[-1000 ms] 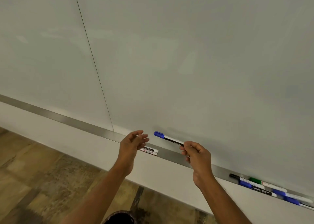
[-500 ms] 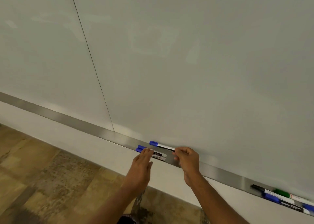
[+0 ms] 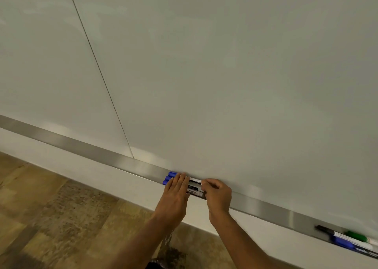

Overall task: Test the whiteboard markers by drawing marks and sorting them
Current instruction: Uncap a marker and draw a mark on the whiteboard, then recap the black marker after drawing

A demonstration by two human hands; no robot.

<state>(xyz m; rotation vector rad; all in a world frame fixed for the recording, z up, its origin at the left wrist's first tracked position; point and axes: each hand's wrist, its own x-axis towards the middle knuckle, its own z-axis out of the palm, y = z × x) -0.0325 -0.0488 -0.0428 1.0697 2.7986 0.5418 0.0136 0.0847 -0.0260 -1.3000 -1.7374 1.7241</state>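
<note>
Three blue-capped markers (image 3: 195,189) lie side by side on the long metal tray (image 3: 81,146) under the blank whiteboard (image 3: 225,74). My right hand (image 3: 217,196) pinches the tail end of the rearmost blue marker (image 3: 195,180), which rests on the tray against the board. My left hand (image 3: 177,193) lies flat, fingers straight and together, over the middle of the group, covering most of the barrels. The blue caps (image 3: 168,178) stick out to the left of its fingertips.
At the tray's far right lies a second group: a black marker (image 3: 324,229), a green one (image 3: 356,236) and a blue one (image 3: 344,244). A vertical seam (image 3: 102,80) splits the board. Below is a white wall strip and brown mottled floor (image 3: 51,217).
My right hand has brought the blue marker down from the air onto the tray beside the other two. My left hand has dropped flat onto the group. The view has shifted left.
</note>
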